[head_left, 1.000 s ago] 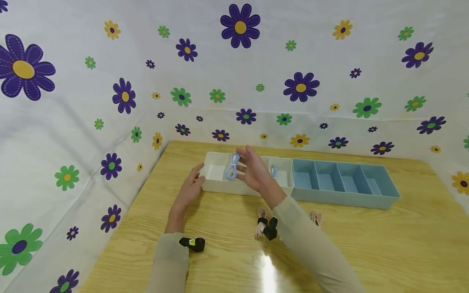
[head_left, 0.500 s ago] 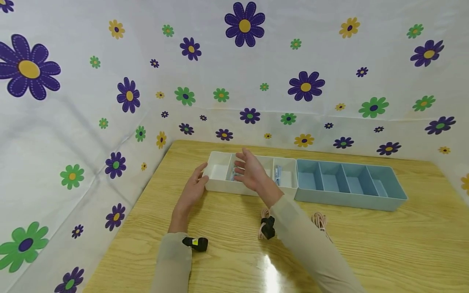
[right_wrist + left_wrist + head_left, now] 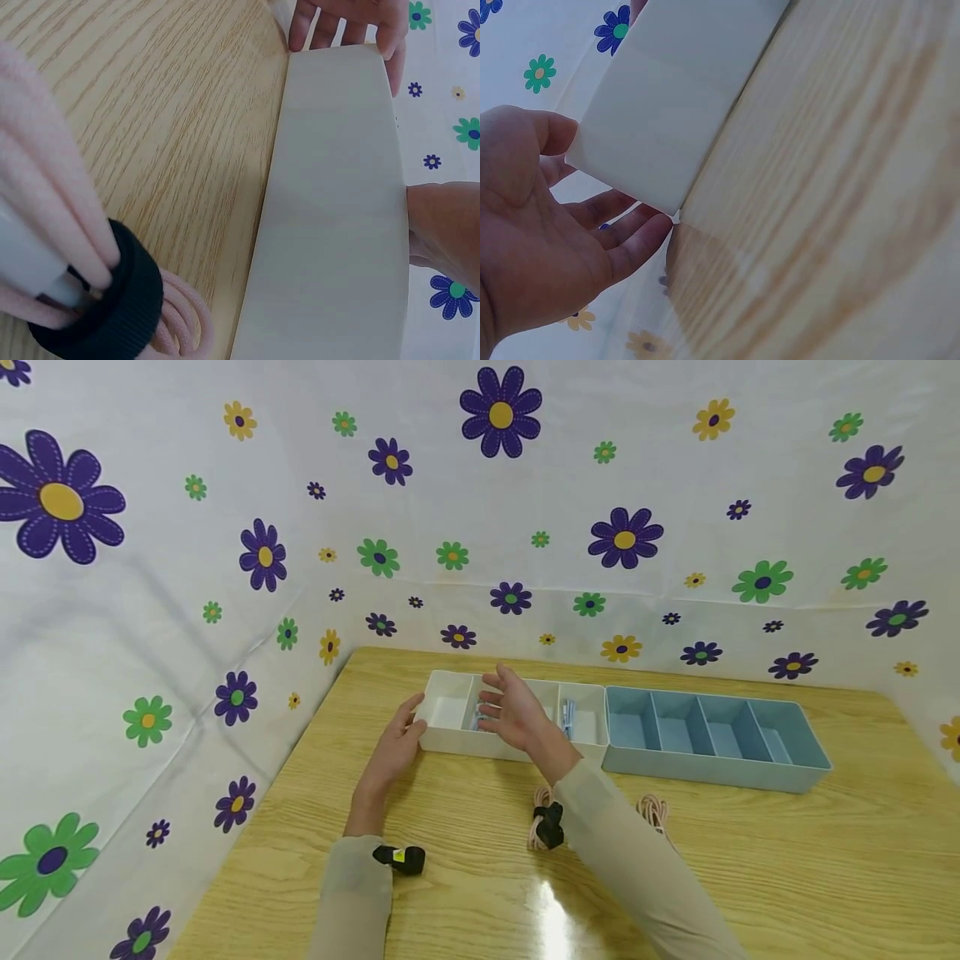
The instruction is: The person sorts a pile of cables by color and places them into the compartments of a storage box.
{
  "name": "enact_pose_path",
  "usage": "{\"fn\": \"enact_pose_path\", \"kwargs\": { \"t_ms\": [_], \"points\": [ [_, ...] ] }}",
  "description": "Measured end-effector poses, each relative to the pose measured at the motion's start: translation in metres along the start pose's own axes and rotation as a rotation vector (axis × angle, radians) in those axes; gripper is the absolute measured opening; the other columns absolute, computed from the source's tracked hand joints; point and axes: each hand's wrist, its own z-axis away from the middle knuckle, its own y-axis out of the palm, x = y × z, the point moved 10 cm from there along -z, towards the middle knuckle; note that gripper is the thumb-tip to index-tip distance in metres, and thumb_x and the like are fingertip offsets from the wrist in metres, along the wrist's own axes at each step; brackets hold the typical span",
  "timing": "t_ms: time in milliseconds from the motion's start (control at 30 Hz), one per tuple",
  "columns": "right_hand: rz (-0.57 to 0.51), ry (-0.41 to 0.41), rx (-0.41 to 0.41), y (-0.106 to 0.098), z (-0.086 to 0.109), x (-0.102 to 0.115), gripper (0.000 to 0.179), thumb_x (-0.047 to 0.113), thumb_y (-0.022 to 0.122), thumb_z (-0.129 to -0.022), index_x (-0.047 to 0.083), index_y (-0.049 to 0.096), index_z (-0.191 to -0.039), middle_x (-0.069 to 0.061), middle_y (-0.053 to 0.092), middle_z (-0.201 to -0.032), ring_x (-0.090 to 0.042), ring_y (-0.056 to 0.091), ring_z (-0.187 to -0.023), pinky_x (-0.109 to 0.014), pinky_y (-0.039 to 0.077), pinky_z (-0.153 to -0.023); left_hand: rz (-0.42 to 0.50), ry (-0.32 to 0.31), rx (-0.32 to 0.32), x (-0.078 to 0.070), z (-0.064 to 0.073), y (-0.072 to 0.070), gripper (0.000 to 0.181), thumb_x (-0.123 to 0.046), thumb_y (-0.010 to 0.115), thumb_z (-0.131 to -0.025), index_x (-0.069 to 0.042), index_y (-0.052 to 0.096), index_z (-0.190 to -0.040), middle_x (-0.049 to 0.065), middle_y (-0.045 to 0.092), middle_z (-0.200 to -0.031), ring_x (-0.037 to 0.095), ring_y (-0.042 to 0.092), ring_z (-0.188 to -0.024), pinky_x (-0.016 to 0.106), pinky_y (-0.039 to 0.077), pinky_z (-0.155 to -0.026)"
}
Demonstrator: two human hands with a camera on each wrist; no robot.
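At the back of the table stands a white divided organizer box (image 3: pixel 465 742). My left hand (image 3: pixel 395 747) holds its left end, thumb at the near corner and fingers along the end wall. My right hand (image 3: pixel 519 714) hovers over the second compartment, fingers extended and apart, nothing in its grasp. Beneath those fingers lies a light blue cable (image 3: pixel 477 718), partly hidden by them. Another light blue cable bundle (image 3: pixel 569 718) lies in the rightmost white compartment. From the right wrist view, the right hand (image 3: pixel 446 232) dips behind the box's front wall (image 3: pixel 330 202).
A blue divided box (image 3: pixel 712 771) adjoins the white one on the right. Two coiled pink cables (image 3: pixel 654 812) lie on the table in front of the boxes; the nearer one (image 3: pixel 37 142), close to the right wrist camera, wears a black band. Flowered cloth hangs behind.
A second ago my right hand held up the coiled light blue cable; it has let go, and that cable now lies in the second compartment. My left hand stays at the box end.
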Motion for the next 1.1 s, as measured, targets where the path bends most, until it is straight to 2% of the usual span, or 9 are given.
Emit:
{"fn": "enact_pose_path", "kwargs": {
  "t_ms": [433, 633, 700, 933, 1100],
  "points": [
    [0.012, -0.006, 0.010, -0.012, 0.012, 0.003, 0.062, 0.045, 0.029, -0.108, 0.005, 0.027, -0.156, -0.023, 0.020, -0.159, -0.043, 0.018, -0.146, -0.053, 0.019, -0.118, -0.001, 0.012, 0.026, -0.003, 0.000, 0.014, 0.052, -0.021, 0.036, -0.108, -0.017, 0.026, -0.158, 0.025, 0.045, -0.141, 0.036, 0.046, -0.123, 0.043, 0.037, -0.097],
    [0.010, -0.017, 0.047, -0.012, 0.020, 0.008, 0.063, 0.045, 0.028, -0.108, 0.005, 0.024, -0.157, -0.023, 0.019, -0.160, -0.043, 0.020, -0.146, -0.052, 0.022, -0.118, 0.001, -0.023, 0.059, -0.028, 0.015, 0.014, 0.053, -0.016, 0.035, -0.108, -0.008, 0.022, -0.159, 0.030, 0.039, -0.147, 0.040, 0.043, -0.128, 0.049, 0.037, -0.102],
    [0.010, -0.024, 0.059, -0.012, 0.022, 0.010, 0.063, 0.045, 0.029, -0.108, 0.005, 0.024, -0.157, -0.023, 0.019, -0.160, -0.043, 0.020, -0.146, -0.052, 0.022, -0.118, 0.016, -0.039, 0.067, -0.032, 0.016, 0.014, 0.053, -0.014, 0.035, -0.108, -0.008, 0.021, -0.159, 0.030, 0.035, -0.151, 0.041, 0.040, -0.132, 0.052, 0.033, -0.107],
    [0.004, -0.031, 0.080, -0.014, 0.034, 0.016, 0.061, 0.044, 0.030, -0.108, 0.006, 0.026, -0.156, -0.023, 0.020, -0.159, -0.042, 0.019, -0.147, -0.051, 0.022, -0.117, -0.007, -0.020, 0.046, 0.000, -0.001, 0.009, 0.053, -0.022, 0.035, -0.108, -0.020, 0.021, -0.160, 0.026, 0.035, -0.152, 0.038, 0.039, -0.134, 0.052, 0.031, -0.110],
    [0.007, -0.050, 0.109, -0.017, 0.043, 0.024, 0.062, 0.043, 0.028, -0.108, 0.005, 0.022, -0.158, -0.023, 0.015, -0.161, -0.043, 0.015, -0.148, -0.051, 0.020, -0.118, -0.024, 0.011, 0.028, 0.005, -0.005, 0.005, 0.053, -0.025, 0.035, -0.108, -0.023, 0.022, -0.160, 0.023, 0.034, -0.154, 0.038, 0.039, -0.134, 0.053, 0.030, -0.110]
  ]
}}
